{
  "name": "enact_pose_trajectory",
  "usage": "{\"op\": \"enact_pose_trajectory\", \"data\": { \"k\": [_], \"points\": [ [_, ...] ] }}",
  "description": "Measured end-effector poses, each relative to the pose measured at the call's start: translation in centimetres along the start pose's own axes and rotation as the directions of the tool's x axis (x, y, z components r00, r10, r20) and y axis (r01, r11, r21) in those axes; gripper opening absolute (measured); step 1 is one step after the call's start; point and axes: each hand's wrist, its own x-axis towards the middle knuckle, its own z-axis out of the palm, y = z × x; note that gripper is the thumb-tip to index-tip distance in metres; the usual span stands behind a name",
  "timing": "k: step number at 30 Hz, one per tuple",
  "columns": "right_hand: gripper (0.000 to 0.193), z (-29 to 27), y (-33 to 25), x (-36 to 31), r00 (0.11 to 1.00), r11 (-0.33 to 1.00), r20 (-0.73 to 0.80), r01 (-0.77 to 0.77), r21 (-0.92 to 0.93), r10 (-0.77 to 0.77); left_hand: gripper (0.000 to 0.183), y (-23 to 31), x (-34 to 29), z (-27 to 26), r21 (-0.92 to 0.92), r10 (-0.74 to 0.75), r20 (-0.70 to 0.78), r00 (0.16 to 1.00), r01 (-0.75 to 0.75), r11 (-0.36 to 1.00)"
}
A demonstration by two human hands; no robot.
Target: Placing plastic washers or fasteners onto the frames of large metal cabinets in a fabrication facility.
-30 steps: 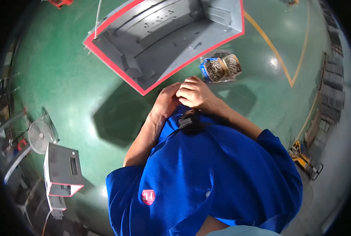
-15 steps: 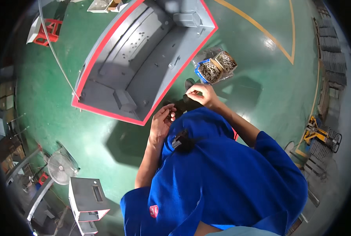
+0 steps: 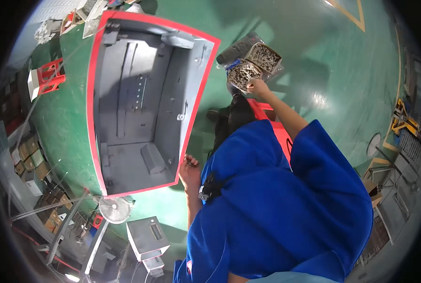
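My left hand (image 3: 190, 173) is beside the lower right edge of a large grey metal cabinet (image 3: 117, 163) with a red rim. Its fingers curl around a few small metal pieces (image 3: 189, 162), too small to name exactly. Ahead and to the right, my right hand (image 3: 257, 87) reaches to the near edge of an open box full of small metal fasteners (image 3: 242, 74). Its fingers are pinched together, and whatever they may hold is hidden. Touching that box is a second open box of similar fasteners (image 3: 264, 57); both lie on clear plastic on the floor.
A red stool (image 3: 281, 137) is under me. At left stand another red stool (image 3: 52, 75), a round fan (image 3: 115, 209) and a smaller grey cabinet (image 3: 148, 236). A yellow hand truck (image 3: 403, 120) is far right, on the green floor (image 3: 333, 70).
My right hand has moved from near my lap out to the fastener box. My left hand has stayed low by the cabinet edge. The whole view has turned and shifted.
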Motion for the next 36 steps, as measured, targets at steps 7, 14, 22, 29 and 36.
{"op": "enact_pose_trajectory", "data": {
  "k": [7,14,22,29,36],
  "points": [
    [0.060,-0.5,1.2,5.2,0.986,0.987,-0.113,-0.135,-0.085,0.125,0.013,-1.8,-1.3,-0.9,-0.032,0.152,-0.276,0.949,-0.167,0.985],
    [0.062,0.4,-1.8,8.2,0.996,0.921,-0.086,-0.027,-0.389,-0.007,0.015,-5.4,0.2,2.3,0.074,0.104,-0.343,0.934,-0.083,0.994],
    [0.029,2.1,3.1,12.7,0.992,0.893,0.125,0.047,-0.448,0.011,0.014,-7.7,1.4,6.5,0.078,0.076,-0.268,0.961,-0.057,0.995],
    [0.028,0.6,6.2,14.5,0.936,0.788,0.296,0.325,-0.524,-0.189,0.021,-7.7,1.7,8.1,0.080,0.132,-0.231,0.964,-0.116,0.990],
    [0.025,-2.2,3.8,14.1,0.918,0.767,0.345,0.362,-0.530,-0.195,0.024,-7.9,1.3,9.2,0.156,0.108,-0.138,0.984,-0.086,0.984]
  ]
}}
